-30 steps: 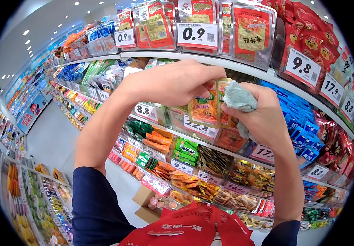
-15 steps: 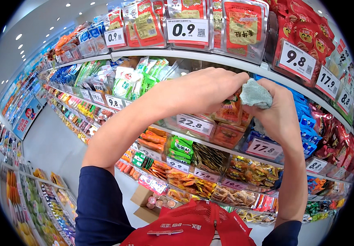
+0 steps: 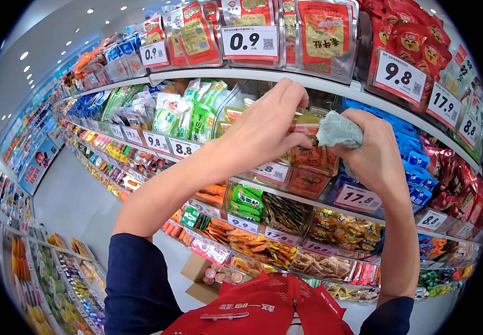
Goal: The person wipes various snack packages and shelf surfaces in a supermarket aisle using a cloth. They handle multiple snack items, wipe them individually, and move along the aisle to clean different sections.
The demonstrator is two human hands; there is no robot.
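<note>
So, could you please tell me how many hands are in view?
2: the left hand, open in front of orange packets, and the right hand, holding a grey-green cloth. No other hand shows.

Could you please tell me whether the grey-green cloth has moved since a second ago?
Yes. The grey-green cloth, held in the right hand, has shifted to the right, judged against the price tag at top centre.

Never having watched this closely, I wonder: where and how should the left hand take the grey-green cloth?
Probably by the bunched left end of the cloth, coming from the left: that end juts out free, while the right hand holds the other side.
</note>
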